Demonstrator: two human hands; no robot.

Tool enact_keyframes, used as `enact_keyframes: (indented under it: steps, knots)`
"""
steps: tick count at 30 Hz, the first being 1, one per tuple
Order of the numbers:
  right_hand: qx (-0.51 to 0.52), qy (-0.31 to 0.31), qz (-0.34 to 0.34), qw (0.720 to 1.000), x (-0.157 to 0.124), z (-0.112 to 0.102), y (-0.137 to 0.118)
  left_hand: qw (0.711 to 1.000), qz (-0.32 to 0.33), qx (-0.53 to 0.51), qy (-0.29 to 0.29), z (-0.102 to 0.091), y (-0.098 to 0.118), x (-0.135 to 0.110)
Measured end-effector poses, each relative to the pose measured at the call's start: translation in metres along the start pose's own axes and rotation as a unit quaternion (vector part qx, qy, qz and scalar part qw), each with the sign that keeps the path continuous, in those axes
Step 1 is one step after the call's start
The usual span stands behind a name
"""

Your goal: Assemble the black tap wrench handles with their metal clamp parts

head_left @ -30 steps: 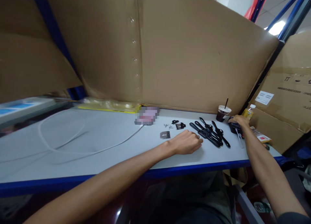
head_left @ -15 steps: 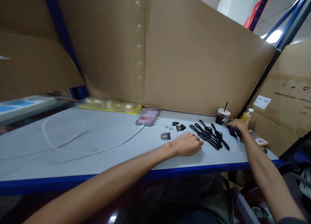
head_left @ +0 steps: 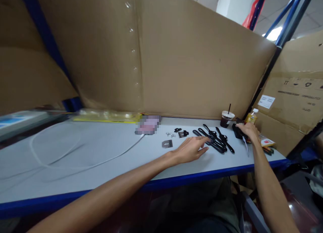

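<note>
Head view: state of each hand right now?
Left hand: open, fingers at the black handles.
Right hand: on a black object; grip cannot be told.

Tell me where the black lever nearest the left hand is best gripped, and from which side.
Probably its free near-left handle end, pinched across the narrow shaft from above, coming in from the left. The black levers lie flat and slanted on the table, crossing one another toward the far right, while that end points clear toward the open left hand.

Open table (head_left: 101, 140) leftward, crossed by a white cable (head_left: 118, 154); black handles (head_left: 214, 142) and cup (head_left: 225, 119) crowd the right.
</note>
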State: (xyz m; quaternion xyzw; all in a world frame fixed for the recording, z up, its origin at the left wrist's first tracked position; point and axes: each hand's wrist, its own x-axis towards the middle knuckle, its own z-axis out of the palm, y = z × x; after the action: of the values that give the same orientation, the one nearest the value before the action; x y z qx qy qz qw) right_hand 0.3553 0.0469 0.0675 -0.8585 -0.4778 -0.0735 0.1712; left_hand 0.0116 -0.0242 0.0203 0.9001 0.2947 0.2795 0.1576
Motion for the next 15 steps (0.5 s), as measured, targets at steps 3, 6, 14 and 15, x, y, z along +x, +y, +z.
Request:
enact_keyframes:
  steps: [3, 6, 14, 15]
  knots:
    - [0.045, 0.027, 0.015, 0.999, -0.04, -0.014, 0.001, 0.963, -0.075, -0.259, 0.006, 0.013, 0.008, 0.022]
    - [0.104, 0.084, 0.03, 0.991, -0.086, -0.026, -0.01, 0.848, -0.158, -0.505, -0.023, 0.031, 0.022, 0.058]
    - [0.216, 0.173, -0.019, 0.961, -0.153, -0.007, -0.023, 0.674, -0.199, -0.7, -0.127, 0.083, 0.053, 0.118]
    - [0.232, 0.178, -0.026, 0.956, -0.154, -0.003, -0.018, 0.673, -0.21, -0.698, -0.13, 0.088, 0.055, 0.119]
